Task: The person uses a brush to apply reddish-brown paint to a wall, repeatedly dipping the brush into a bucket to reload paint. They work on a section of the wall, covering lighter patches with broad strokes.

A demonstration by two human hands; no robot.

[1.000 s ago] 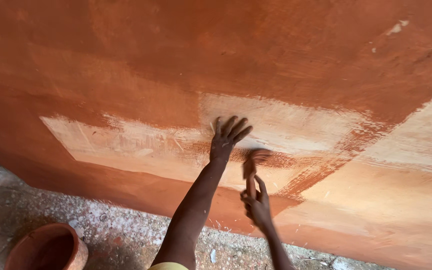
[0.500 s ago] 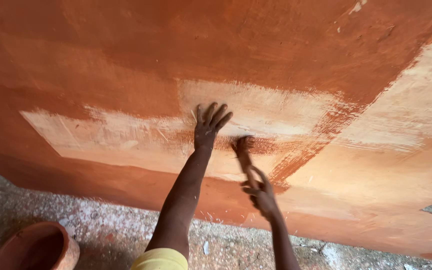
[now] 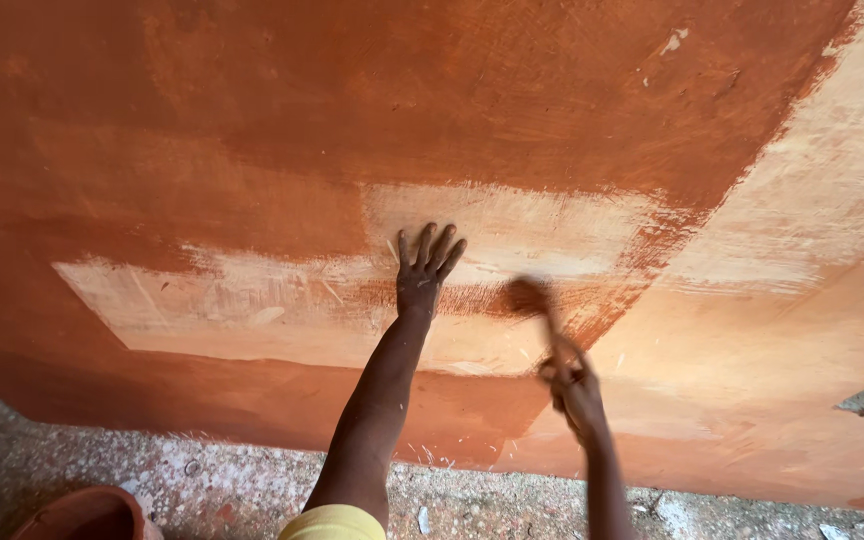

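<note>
1. Two bare hands are up against a big wall (image 3: 252, 100) coated in reddish-brown, and I'm watching them from just behind the person's shoulders.
2. The left hand (image 3: 422, 275) lies flat on the wall, fingers (image 3: 430, 245) spread wide and pointing up, holding nothing. It presses on the edge of a pale, cream-coloured patch (image 3: 252, 310) where the red coat is thin or missing.
3. The left forearm runs straight down from that hand to a yellow sleeve (image 3: 337, 522) at the bottom edge of the view.
4. The right hand (image 3: 572, 385) sits lower and to the right, well below the left hand. Its fingers are curled tight around the handle of a brush (image 3: 532, 300).
5. The brush stands nearly upright, tilted a little to the left, and its dark head is against the wall just right of the left hand, on a streaky red band that crosses the pale patch. The head and the right hand are blurred, so I can't make out the bristles.
6. A wider pale area (image 3: 812, 200) spreads over the wall to the upper right, with a ragged red edge between it and the darker coat.
7. Below the wall lies a speckled grey floor (image 3: 232, 485) flecked with white.
8. A round terracotta-coloured bowl (image 3: 82, 515) stands on the floor at the lower left, cut off by the frame, well apart from both hands.
</note>
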